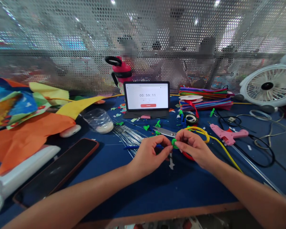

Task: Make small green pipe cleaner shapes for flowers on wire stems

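Note:
A small green piece [173,143] is pinched between my two hands above the blue table. My left hand [150,152] grips its left side with thumb and fingers, and my right hand [194,147] closes on its right side. Behind my hands lie scissors with silver blades [165,131]; a red loop shows partly under my right hand. A small grey arrow-shaped scrap [172,162] is just below my left fingertips. Thin silver wires [130,135] spread behind my left hand, with a blue stick [131,147] across them. Other green pieces [146,127] lie near the scissors.
A tablet showing a timer [147,95] stands at the back beside a pink bottle [123,72]. Left are a phone [59,168], orange paper [35,128] and a plastic cup [98,121]. Right are a pink glue gun [226,134], cables, pipe cleaners [207,104] and a fan [268,85].

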Demonstrator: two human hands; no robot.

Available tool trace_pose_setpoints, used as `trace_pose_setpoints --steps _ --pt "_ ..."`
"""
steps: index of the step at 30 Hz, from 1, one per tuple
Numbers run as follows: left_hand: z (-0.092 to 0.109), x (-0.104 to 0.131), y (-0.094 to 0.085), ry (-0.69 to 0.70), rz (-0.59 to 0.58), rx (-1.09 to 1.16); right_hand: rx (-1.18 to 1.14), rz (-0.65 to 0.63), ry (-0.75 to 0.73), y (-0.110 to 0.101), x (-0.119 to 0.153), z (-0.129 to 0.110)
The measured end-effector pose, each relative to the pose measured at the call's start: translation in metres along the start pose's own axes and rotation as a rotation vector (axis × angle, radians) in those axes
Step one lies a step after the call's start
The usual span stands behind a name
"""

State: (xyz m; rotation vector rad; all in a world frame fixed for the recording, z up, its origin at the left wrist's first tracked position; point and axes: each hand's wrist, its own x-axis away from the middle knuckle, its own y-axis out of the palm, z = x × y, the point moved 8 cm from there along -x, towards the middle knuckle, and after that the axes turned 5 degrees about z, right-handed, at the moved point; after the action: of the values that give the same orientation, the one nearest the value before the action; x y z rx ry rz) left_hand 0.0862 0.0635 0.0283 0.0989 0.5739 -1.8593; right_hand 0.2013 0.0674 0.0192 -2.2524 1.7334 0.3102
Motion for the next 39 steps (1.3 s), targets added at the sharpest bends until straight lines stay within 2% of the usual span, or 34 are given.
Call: trace_pose_setpoints --steps 4,12,18,23,33,36,39 --pt "-0.005 0.001 0.001 -0.061 0.012 0.113 -0.043 -0.003 0.001 0.001 0.002 0.002" --pt "-0.011 0.003 0.002 -0.080 0.026 0.162 -0.062 -0.029 0.037 0.002 0.000 0.005" --pt "-0.019 0.005 0.003 -0.208 0.034 0.211 -0.045 0.012 0.155 -0.003 -0.003 0.013" --pt "-0.022 0.005 0.006 -0.268 0.013 0.259 -0.010 -0.044 0.158 0.000 -0.001 0.014" --pt "-0.031 0.009 0.016 -0.343 -0.066 0.385 -0.104 0.103 0.151 -0.016 -0.005 0.012" --pt "-0.033 0.010 0.017 -0.382 -0.035 0.460 -0.145 0.049 0.181 -0.008 -0.003 0.014" --pt "-0.032 0.008 0.017 -0.359 -0.037 0.460 -0.159 -0.002 0.181 -0.001 -0.001 0.015"
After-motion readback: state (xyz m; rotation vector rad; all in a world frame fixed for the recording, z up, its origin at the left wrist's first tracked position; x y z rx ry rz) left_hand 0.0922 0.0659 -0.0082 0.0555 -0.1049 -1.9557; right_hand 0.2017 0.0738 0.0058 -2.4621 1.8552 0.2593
